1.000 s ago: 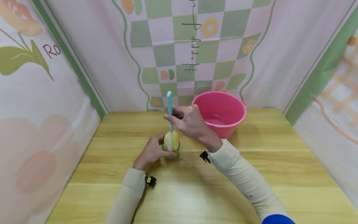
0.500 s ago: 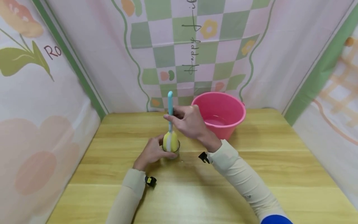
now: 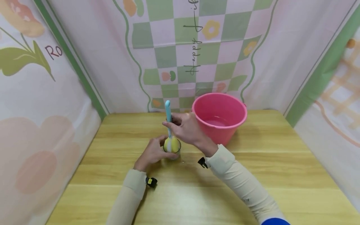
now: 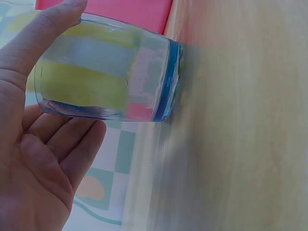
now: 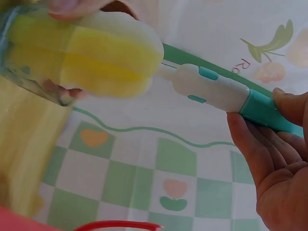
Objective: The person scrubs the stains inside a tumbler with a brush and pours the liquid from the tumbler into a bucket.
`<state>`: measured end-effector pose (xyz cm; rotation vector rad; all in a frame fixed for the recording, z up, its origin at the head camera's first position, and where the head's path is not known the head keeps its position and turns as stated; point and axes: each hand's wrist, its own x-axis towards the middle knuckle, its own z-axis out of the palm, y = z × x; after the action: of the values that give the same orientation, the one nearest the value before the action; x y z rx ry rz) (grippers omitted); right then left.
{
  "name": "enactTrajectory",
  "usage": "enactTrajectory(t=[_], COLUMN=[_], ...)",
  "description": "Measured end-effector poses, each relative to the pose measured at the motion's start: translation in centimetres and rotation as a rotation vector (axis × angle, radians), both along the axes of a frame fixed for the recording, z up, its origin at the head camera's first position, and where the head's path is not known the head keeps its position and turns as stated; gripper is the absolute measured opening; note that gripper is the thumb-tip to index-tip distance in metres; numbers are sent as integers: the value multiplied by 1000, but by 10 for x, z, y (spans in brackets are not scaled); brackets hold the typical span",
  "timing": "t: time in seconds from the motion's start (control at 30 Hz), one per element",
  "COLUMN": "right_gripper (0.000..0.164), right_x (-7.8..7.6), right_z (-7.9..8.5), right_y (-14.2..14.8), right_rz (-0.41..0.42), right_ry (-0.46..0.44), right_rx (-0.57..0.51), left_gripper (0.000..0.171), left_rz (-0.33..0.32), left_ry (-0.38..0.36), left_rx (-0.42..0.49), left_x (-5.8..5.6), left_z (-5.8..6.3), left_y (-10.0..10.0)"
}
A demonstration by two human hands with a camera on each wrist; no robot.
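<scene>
My left hand [image 3: 152, 152] grips a clear drinking glass [image 4: 144, 72], thumb on one side and fingers on the other, with its thick base down at the wooden table. My right hand [image 3: 187, 127] pinches the teal and white handle [image 5: 211, 86] of a sponge bottle brush between thumb and fingers. The brush's yellow and white sponge head [image 5: 110, 57] is partly inside the glass, its upper part standing out above the rim. In the left wrist view the sponge shows through the glass wall, with the glass bottom below it.
A pink bucket [image 3: 222, 127] stands at the back of the table, just right of and behind my right hand. The wooden table [image 3: 253, 181] ends at a printed cloth backdrop [image 3: 191, 56], with cloth walls on both sides.
My right hand has moved down, pushing the sponge head deeper into the glass, and the brush handle now leans slightly left. The left hand and glass have stayed in place.
</scene>
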<state>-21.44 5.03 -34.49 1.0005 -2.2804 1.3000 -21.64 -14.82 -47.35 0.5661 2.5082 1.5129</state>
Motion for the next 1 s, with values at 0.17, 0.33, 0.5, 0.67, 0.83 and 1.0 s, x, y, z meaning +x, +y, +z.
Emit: enactTrajectory(t=[0.17,0.33,0.5,0.67,0.83,1.0], right_gripper=[9,11,12,15,12,14], right_x=[-2,-3,-3,-4,-7,-7], right_z=[18,26,11,-2,10,23], right_y=[2,2,-3,-6,-4,-3], right_rz=[2,-15,-24,-37,-19,-7], right_ry=[72,71,26,49,92,109], right_rx=[-75,-106,-38,11,-73,-137], left_gripper=[62,59,61,68,60,57], left_rz=[-6,-8,-7,-3,1,5], left_ry=[15,27,22,18,21,25], left_rx=[14,11,3,0,2,3], left_x=[-1,-2,-1,0,0,0], left_z=[-1,-1,-1,-2,-2,-1], left_y=[1,0,0,-1,-1,-1])
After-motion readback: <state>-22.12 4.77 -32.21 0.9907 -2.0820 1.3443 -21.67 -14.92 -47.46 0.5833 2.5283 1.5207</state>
